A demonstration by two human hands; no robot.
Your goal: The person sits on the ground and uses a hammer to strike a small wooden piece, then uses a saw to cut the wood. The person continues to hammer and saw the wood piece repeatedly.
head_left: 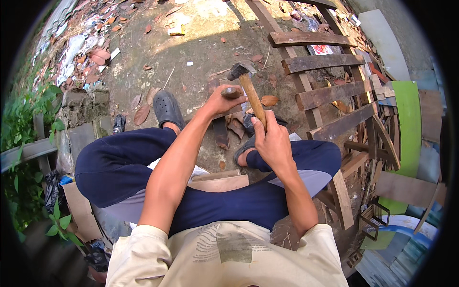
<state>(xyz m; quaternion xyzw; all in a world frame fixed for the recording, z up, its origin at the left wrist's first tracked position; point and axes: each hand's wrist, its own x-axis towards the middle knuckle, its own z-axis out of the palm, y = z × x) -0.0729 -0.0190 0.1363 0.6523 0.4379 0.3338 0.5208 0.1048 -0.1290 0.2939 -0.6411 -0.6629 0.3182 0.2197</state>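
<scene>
Right hand [272,141] fingers clenched on wooden hammer [249,91] handle, head raised; left hand [224,98] fingers pinching top of small wood piece [231,92] upright over ground. Strike not yet landed; slatted wooden frame [330,95] alongside, unfinished by appearance.

A: Daylight is strong and comes from the upper part of the view; a sunlit patch on the ground [201,33] is nearly washed out.

B: The seated person sits mostly in open shade. The hammer [248,88] and the right hand [272,141] catch soft light and look sharp, with no motion blur.

A: The slatted wooden frame [330,91] shows crisp grain; dark gaps lie between its boards.

B: Fisheye distortion bends straight edges toward the rim, and a black vignette fills the corners. The plants [28,119] at the left edge look smeared and darker.
</scene>
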